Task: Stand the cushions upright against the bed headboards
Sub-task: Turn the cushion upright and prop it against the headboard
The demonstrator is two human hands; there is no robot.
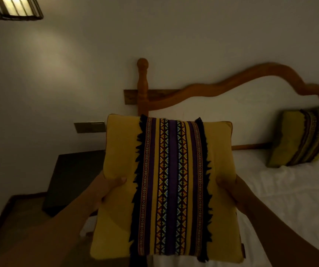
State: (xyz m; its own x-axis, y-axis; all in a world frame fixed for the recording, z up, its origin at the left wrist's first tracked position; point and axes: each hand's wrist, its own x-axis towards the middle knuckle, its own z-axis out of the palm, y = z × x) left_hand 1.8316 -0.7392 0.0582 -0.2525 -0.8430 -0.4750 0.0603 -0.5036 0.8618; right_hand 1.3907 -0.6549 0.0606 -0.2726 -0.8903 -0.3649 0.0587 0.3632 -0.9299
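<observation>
Left hand [104, 191]: grips held cushion [166, 187] at its left edge, thumb on front.
Right hand [237, 191]: grips right edge; fingers hidden behind.
Held cushion: frame centre, above the bed [289, 199].
Second cushion [301, 137]: right, blurred, leaning at headboard [222, 89].

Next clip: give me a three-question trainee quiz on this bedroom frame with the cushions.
1. True or false: the yellow cushion is held by one hand only.
2. Where is the second cushion? A) on the floor B) on the bed, leaning at the headboard C) on the dark nightstand
3. Fill in: the light in the top left corner is switched ____.

Key:
1. False: the left hand and right hand each have a grip on a side.
2. B
3. on
</observation>
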